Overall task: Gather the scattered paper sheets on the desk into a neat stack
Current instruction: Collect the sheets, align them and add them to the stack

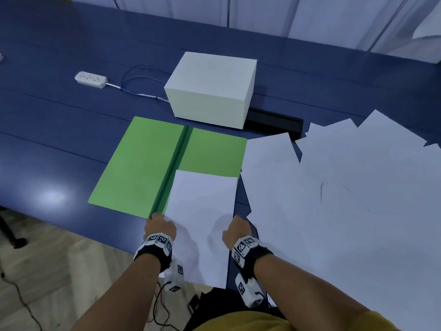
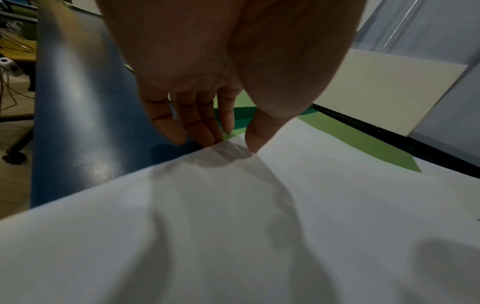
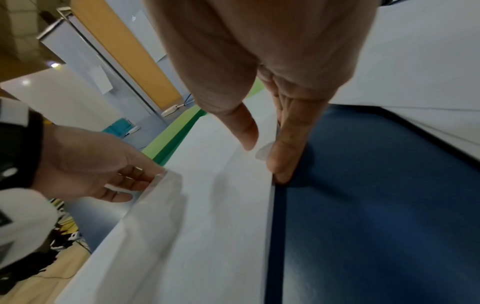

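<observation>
White paper [image 1: 202,211], one sheet or a thin stack, lies partly on the right half of an open green folder [image 1: 136,163] and overhangs the desk's front edge. My left hand [image 1: 160,226] pinches its left edge, thumb on top and fingers beneath [image 2: 231,144]. My right hand [image 1: 235,231] pinches its right edge, thumb on top and fingers along the edge [image 3: 262,158]. The paper [image 3: 207,205] sags slightly between the hands. Several loose white sheets [image 1: 346,199] overlap in a spread across the right of the blue desk [image 1: 59,127].
A white box [image 1: 210,89] stands behind the folder, with a black cable slot [image 1: 274,120] at its right. A white power strip [image 1: 90,79] and its cable lie at the back left. Floor and cables show below the desk's front edge.
</observation>
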Motion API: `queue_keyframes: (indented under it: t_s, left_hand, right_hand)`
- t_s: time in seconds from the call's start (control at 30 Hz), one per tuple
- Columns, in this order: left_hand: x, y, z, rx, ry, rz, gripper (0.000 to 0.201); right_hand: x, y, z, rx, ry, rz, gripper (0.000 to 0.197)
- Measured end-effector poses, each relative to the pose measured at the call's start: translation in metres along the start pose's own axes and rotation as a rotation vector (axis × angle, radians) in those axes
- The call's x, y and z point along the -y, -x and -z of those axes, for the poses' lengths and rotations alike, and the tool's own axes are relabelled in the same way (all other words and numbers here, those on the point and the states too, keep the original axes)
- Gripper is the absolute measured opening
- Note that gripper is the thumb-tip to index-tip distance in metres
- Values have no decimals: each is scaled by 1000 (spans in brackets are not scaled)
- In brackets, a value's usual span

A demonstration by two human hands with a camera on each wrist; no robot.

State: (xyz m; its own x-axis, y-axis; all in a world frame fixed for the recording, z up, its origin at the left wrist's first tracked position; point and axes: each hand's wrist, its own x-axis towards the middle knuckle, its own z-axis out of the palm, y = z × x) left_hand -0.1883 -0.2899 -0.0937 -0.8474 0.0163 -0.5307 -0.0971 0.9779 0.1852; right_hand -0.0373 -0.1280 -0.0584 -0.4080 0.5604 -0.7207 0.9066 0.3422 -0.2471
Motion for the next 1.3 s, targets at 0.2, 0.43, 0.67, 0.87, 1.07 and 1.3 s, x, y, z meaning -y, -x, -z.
queue_keyframes:
  t_s: [0.2, 0.43, 0.67, 0.87, 1.07, 1.3]
  left_hand:
    - [-1, -8, 5, 71, 14, -42, 28]
    - [-8, -4, 8, 79, -40, -101, 30]
    - [-15, 2, 10, 62, -178, -190, 34]
    - [-22, 4, 8, -33, -84, -125, 34]
    - [-65, 27, -4, -85, -74, -396, 38]
    - [-173, 110, -51, 221, 20, -772, 33]
  right_hand:
    - [-1, 6, 12, 9, -21, 3, 16]
    - [-8, 3, 16, -4, -41, 21, 38]
    - [-14, -5, 18, 36, -46, 2, 30]
    - [-42, -2, 40, 67, -255, 48, 30]
    - [-153, 5, 97, -178, -491, -14, 36]
    - [-348, 13, 139, -450, -420, -544, 58]
